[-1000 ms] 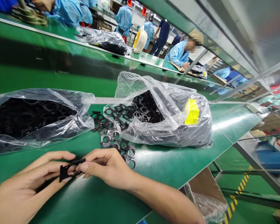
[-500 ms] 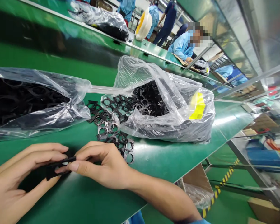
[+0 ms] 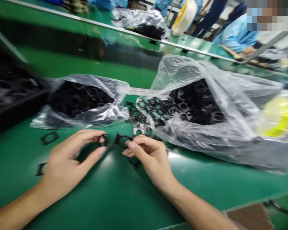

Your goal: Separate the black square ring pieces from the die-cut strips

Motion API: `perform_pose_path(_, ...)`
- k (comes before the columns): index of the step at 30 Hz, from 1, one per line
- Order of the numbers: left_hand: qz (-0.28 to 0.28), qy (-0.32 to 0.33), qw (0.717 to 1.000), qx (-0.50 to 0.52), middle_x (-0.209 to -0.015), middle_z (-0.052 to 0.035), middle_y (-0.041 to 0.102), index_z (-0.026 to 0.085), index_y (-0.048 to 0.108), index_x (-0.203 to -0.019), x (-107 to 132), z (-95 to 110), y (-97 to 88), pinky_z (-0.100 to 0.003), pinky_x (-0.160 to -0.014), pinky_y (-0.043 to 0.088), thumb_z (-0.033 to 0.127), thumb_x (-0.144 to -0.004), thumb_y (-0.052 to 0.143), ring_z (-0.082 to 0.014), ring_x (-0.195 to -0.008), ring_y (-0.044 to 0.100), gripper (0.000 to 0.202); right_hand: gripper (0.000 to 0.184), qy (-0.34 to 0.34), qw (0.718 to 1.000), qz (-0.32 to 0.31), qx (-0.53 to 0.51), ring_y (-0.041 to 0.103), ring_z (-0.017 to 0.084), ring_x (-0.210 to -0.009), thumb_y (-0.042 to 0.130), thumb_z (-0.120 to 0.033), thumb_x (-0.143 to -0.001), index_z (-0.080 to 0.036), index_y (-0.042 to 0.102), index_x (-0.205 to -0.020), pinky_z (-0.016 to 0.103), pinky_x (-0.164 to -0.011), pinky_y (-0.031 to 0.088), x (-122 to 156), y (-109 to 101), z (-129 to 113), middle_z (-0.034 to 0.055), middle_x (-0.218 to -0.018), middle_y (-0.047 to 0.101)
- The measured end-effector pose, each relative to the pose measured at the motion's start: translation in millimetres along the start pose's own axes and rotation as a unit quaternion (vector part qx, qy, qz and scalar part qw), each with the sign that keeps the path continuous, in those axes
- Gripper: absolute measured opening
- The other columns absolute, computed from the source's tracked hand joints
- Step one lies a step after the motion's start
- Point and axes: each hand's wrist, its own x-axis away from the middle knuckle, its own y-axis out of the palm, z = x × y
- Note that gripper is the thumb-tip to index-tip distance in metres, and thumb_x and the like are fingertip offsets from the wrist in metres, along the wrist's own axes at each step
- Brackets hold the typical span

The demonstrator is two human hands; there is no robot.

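Observation:
Over the green table [image 3: 115,195], my left hand [image 3: 67,163] pinches a small black plastic part [image 3: 102,140] between thumb and fingertips. My right hand [image 3: 150,156] pinches another black frame part [image 3: 121,140] just to the right of it. The two parts are a little apart. A loose heap of black frame parts [image 3: 139,123] lies right behind my hands, spilling from the open clear bag [image 3: 218,108] on the right. A second clear bag of black parts [image 3: 84,100] lies behind my left hand. The picture is smeared by motion.
Two single black frames [image 3: 49,138] lie on the table left of my left hand. A dark tray [image 3: 12,95] stands at the far left. Beyond a metal rail, another bag [image 3: 144,22] and people in blue coats are at the far bench.
The view has swung left, bringing a dark tray into sight. My hands held one black part together; now they are apart, each pinching its own piece.

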Motion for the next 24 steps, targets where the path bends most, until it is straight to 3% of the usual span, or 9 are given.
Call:
perform_pose_path(4, 0.017, 0.136, 0.990, -0.040, -0.108, -0.0058, 0.070, 0.022, 0.066, -0.116, -9.5, 5.6, -4.2, -0.033, -0.089, 0.060, 0.017, -0.092, 0.066, -0.0194, -0.099, 0.069, 0.025, 0.028, 0.003, 0.999, -0.018, 0.027, 0.068, 0.016, -0.060, 0.080, -0.044, -0.081, -0.018, 0.073, -0.073, 0.027, -0.063, 0.056, -6.6, 0.7, 0.9, 0.0034, -0.064, 0.074)
perform_pose_path(7, 0.005, 0.182, 0.982, -0.055, -0.104, -0.0071, 0.069, 0.021, 0.064, -0.122, -9.2, 8.3, -4.3, -0.032, -0.085, 0.060, 0.015, -0.093, 0.065, -0.0193, -0.096, 0.069, 0.030, 0.031, 0.016, 0.998, -0.051, 0.031, 0.067, 0.015, -0.056, 0.080, -0.047, -0.080, -0.017, 0.073, -0.075, 0.027, -0.062, 0.055, -6.8, 2.2, 0.8, 0.0029, -0.062, 0.073)
perform_pose_path(17, -0.032, 0.203, 0.977, -0.057, -0.104, -0.0081, 0.070, 0.021, 0.064, -0.119, -7.1, 8.4, 0.4, -0.034, -0.082, 0.060, 0.014, -0.095, 0.062, -0.0197, -0.094, 0.068, 0.025, 0.034, 0.050, 0.989, -0.142, 0.003, 0.070, 0.017, -0.066, 0.085, -0.048, -0.075, -0.017, 0.074, -0.082, 0.031, -0.073, 0.059, -4.2, 4.7, -2.7, 0.0033, -0.069, 0.074)
perform_pose_path(24, -0.047, 0.224, 0.972, -0.050, -0.109, -0.0092, 0.069, 0.021, 0.064, -0.122, -5.4, 4.0, 1.2, -0.035, -0.087, 0.059, 0.011, -0.095, 0.062, -0.0198, -0.099, 0.068, 0.029, 0.034, 0.041, 0.986, -0.162, 0.003, 0.070, 0.016, -0.069, 0.078, -0.049, -0.083, -0.016, 0.074, -0.089, 0.029, -0.073, 0.058, -4.7, 2.2, 0.1, 0.0037, -0.072, 0.074)
